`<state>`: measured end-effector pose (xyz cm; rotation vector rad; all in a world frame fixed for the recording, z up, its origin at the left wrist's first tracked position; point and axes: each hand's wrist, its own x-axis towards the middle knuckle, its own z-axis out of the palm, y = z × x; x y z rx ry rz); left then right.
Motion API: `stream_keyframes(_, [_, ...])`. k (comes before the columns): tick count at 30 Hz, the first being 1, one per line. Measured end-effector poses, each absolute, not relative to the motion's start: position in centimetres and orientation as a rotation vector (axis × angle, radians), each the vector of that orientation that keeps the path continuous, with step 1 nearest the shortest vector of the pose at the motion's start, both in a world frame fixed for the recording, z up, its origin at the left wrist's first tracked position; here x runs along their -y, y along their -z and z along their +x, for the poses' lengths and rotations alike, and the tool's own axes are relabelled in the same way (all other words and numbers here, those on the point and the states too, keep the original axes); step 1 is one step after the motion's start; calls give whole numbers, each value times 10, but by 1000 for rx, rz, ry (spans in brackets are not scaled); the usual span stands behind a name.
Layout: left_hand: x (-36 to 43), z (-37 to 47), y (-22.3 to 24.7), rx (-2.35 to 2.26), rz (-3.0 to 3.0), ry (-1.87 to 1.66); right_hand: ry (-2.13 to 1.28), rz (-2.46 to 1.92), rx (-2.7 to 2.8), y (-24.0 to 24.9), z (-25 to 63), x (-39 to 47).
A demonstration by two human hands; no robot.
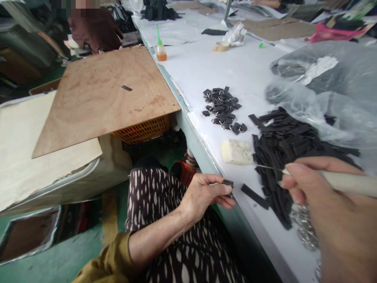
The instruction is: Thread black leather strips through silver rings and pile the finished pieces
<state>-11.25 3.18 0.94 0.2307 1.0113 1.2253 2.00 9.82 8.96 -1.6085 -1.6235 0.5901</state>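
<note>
My left hand (pixel 203 192) pinches a small black strap piece (pixel 227 182) between thumb and fingers at the table edge. In my right hand (pixel 326 196) is an awl-like tool (pixel 347 181) with a pale handle; its thin metal tip points left, above the table. Close to that tip lies a cream block (pixel 236 152), spongy or waxy in look. A single black strip (pixel 255 196) rests between my hands. Many more black strips (pixel 279 145) are heaped beyond, and shiny metal rings (pixel 304 228) lie partly behind my right hand. Farther back sit looped black tabs with rings (pixel 222 108).
Clear plastic bagging (pixel 332 86) covers the table's right side. A small bottle of orange liquid (pixel 161 52) and a tape roll (pixel 220 46) stand farther off. On my left is a wooden board (pixel 112 106) above an orange crate (pixel 144 129). Another person (pixel 91 31) is behind it.
</note>
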Motion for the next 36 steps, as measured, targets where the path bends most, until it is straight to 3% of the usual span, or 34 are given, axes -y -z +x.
stream_keyframes(14, [-51,-115,0,-1099,359,-1231,-830,-1495,1728,-40,22,-125])
stream_keyframes(36, [-52,-115,10,-1111,449,-1222,-784,-1479,1785,-32,11,-136])
